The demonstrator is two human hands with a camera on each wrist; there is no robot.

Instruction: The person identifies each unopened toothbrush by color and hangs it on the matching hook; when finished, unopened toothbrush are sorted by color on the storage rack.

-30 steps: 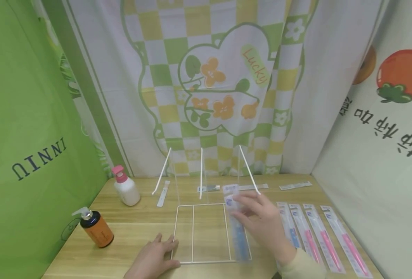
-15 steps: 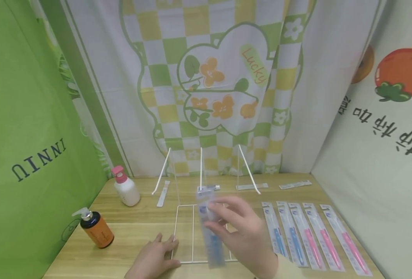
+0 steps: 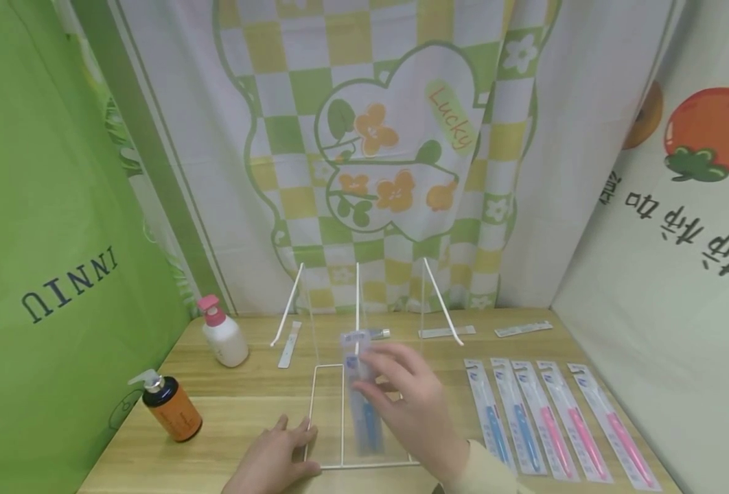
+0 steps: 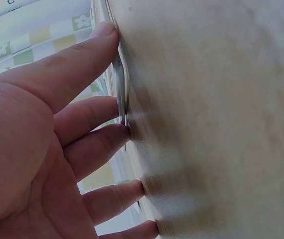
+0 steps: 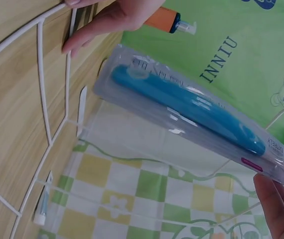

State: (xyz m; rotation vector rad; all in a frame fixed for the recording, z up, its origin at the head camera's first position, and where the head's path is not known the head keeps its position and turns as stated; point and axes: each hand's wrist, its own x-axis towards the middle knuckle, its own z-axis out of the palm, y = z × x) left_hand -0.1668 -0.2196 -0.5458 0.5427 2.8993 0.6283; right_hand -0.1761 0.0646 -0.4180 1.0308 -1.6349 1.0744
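Observation:
My right hand [image 3: 417, 412] pinches a packaged blue toothbrush [image 3: 367, 418] by the upper end of its clear blister pack, between thumb and fingers. It hangs in front of the middle prong of a white wire display rack [image 3: 364, 467], its top overlapping that prong's tip in the head view. In the right wrist view the blue handle [image 5: 187, 107] shows through the plastic. My left hand [image 3: 272, 456] rests on the left front corner of the rack's base; in the left wrist view its thumb [image 4: 82, 59] touches the wire and its spread fingertips reach the wooden tabletop.
Several packaged toothbrushes [image 3: 552, 425], blue and pink, lie in a row at right. Behind the rack are a small tube [image 3: 379, 334] and slim packets [image 3: 446, 332]. A pink-capped pump bottle [image 3: 225, 339] and an orange-labelled pump bottle [image 3: 173, 412] stand at left.
My right hand has carried the packaged toothbrush left from the rack's right side to its middle prong, slightly farther left over the last half second. My left hand stays on the base.

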